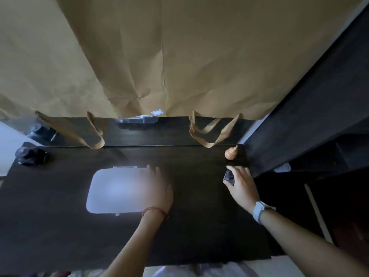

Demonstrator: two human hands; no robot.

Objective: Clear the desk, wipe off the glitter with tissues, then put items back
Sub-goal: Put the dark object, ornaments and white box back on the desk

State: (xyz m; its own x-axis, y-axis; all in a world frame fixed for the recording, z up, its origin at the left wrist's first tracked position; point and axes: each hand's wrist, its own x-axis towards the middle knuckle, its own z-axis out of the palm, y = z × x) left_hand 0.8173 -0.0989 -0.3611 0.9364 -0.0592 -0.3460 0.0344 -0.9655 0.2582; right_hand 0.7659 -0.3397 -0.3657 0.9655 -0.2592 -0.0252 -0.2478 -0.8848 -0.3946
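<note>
The right hand (240,183) has its fingers curled round a small dark object (228,176), holding it just above or on the desk (199,226) at the right edge, near a tan gourd (230,153) that stands in the far right corner. A pale watch sits on that wrist. The left hand (159,188) lies flat with straight fingers close together, resting on the right end of a white tray (119,191), which lies left of centre on the desk; a red bead bracelet circles the wrist.

A black crumpled lump (30,154) sits at the far left corner. Behind the desk a mirror strip reflects the tray and the lump, and brown paper bags (159,56) hang over it, handles dangling.

No tissues show anywhere, and no glitter can be made out on the dark wood. With only a few things on the desk, it could be either clearing or putting back; the bare, clean-looking top hints at putting back, but that is a guess.

The dark object is mostly covered by the fingers, so what it is stays unclear. The tray is blurred and overexposed, its contents unreadable. The near edge of the desk and the dark shelving (309,116) on the right are too dim to read.
</note>
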